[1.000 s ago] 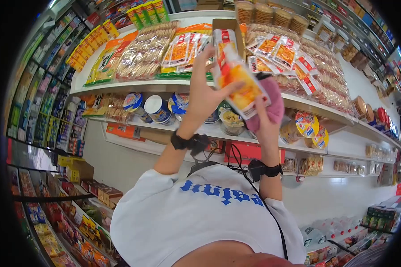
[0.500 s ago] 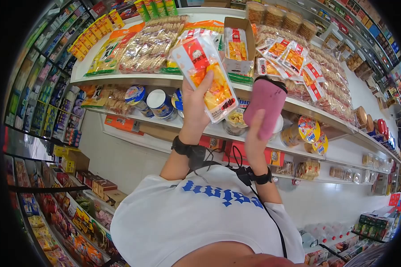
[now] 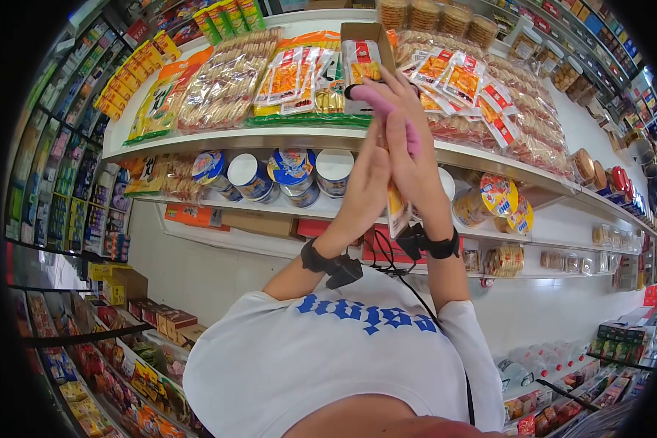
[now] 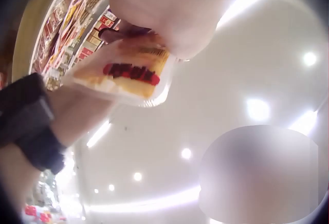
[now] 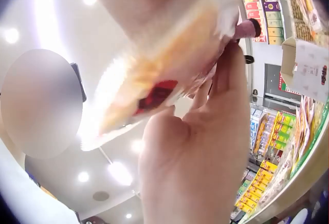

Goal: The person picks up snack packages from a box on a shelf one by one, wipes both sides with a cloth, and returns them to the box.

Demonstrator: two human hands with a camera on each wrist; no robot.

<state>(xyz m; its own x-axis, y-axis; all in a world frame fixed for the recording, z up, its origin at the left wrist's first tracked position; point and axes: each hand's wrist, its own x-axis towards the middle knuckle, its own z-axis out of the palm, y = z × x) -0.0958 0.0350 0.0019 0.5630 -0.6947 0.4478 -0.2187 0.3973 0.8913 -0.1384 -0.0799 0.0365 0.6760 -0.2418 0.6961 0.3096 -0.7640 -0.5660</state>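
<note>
Snack packet (image 4: 126, 75) between 2 hands (image 3: 369, 182) (image 3: 417, 169)

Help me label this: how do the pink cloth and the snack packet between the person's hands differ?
The pink cloth is plain pink with a dark edge; the snack packet shows orange and yellow, with a red patch. The pink cloth looks matte; the snack packet glossy. In the head view, the pink cloth shows higher, the snack packet lower. Both are partly hidden by the left hand and right hand.
</note>
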